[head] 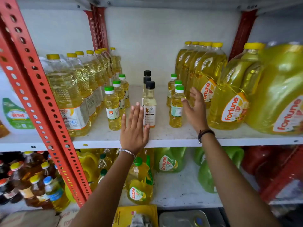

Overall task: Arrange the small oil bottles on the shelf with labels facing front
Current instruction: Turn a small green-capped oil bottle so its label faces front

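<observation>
Three rows of small oil bottles stand on the white shelf (pixel 164 136). At left is a green-capped row led by a front bottle (pixel 112 108). The middle row has black caps, with its front bottle (pixel 149 105) showing a label. At right another green-capped row starts with a bottle (pixel 176 107) whose label faces left. My left hand (pixel 134 130) lies flat and open between the left and middle rows, thumb touching the black-capped bottle's base. Just right of the right row's front bottle my right hand (pixel 195 108) is raised, fingers spread, holding nothing.
Large clear oil bottles (pixel 72 95) line the shelf's left side, big yellow Fortune jugs (pixel 229 99) the right. A red perforated upright (pixel 41 102) crosses at left. Below are more jugs (pixel 170 161) and dark bottles (pixel 32 181).
</observation>
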`<control>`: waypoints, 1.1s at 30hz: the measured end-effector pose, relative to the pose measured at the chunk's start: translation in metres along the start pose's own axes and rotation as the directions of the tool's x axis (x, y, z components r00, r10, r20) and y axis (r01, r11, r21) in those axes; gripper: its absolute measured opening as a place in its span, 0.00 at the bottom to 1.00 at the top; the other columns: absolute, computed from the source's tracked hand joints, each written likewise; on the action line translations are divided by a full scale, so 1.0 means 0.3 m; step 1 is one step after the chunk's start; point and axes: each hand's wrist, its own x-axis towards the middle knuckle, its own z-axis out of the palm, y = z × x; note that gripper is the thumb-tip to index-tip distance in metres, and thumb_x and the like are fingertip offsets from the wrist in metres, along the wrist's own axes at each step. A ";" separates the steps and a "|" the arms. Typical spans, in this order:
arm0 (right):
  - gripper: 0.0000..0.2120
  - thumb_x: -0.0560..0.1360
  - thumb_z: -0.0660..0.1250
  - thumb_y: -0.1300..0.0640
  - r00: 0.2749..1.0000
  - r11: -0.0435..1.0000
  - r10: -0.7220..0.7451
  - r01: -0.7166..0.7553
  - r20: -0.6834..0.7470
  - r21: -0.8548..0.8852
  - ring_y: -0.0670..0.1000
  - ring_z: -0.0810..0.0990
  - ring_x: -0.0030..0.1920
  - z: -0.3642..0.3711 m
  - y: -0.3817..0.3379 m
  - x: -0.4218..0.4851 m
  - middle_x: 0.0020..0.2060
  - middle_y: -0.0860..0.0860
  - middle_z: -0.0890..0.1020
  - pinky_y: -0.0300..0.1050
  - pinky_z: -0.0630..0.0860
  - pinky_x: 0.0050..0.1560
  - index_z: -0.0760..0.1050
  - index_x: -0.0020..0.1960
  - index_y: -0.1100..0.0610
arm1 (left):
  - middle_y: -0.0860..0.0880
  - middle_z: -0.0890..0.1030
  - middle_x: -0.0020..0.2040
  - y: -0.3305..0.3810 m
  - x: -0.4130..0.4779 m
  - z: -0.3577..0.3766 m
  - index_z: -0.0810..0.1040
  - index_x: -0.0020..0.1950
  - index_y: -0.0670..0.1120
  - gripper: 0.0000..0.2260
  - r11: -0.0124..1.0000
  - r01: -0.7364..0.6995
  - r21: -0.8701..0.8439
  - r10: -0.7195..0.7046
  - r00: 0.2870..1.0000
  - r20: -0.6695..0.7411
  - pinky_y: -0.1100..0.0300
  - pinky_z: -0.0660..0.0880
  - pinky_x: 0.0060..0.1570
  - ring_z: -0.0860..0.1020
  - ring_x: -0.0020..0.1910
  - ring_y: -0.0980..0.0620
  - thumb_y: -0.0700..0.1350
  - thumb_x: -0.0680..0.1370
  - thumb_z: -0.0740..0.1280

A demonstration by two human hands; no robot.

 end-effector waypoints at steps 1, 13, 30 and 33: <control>0.26 0.76 0.65 0.53 0.998 0.999 -0.002 0.000 0.057 0.033 0.48 0.70 0.66 -0.013 -0.005 0.031 0.68 0.52 0.72 0.45 0.68 0.65 0.61 0.71 0.55 | 0.48 0.47 0.79 0.004 0.002 -0.006 0.46 0.79 0.45 0.29 1.000 0.011 -0.005 -0.011 1.000 0.001 0.48 0.43 0.75 0.49 0.78 0.48 0.53 0.81 0.49; 0.17 0.75 0.66 0.64 0.887 0.998 -0.052 0.055 0.459 0.007 0.53 0.78 0.56 -0.060 -0.080 0.197 0.58 0.55 0.80 0.47 0.75 0.58 0.75 0.62 0.54 | 0.48 0.48 0.79 0.003 0.003 -0.009 0.46 0.79 0.45 0.30 1.000 0.018 -0.007 -0.018 0.999 0.031 0.48 0.44 0.75 0.49 0.78 0.48 0.53 0.80 0.50; 0.14 0.74 0.69 0.56 0.888 0.985 0.084 -0.143 0.452 0.098 0.52 0.78 0.60 -0.025 -0.020 0.138 0.57 0.53 0.80 0.43 0.73 0.57 0.75 0.59 0.53 | 0.48 0.47 0.79 0.005 0.005 -0.018 0.47 0.79 0.45 0.30 1.000 0.030 0.001 -0.030 0.998 0.054 0.49 0.44 0.75 0.48 0.78 0.49 0.54 0.80 0.51; 0.15 0.71 0.72 0.53 0.907 0.985 0.112 -0.155 0.406 0.074 0.55 0.79 0.57 -0.014 -0.026 0.138 0.56 0.55 0.81 0.49 0.76 0.57 0.77 0.56 0.55 | 0.47 0.49 0.79 0.006 0.005 -0.019 0.48 0.79 0.44 0.30 0.999 0.034 0.001 -0.034 0.998 0.058 0.48 0.44 0.75 0.48 0.78 0.49 0.53 0.80 0.51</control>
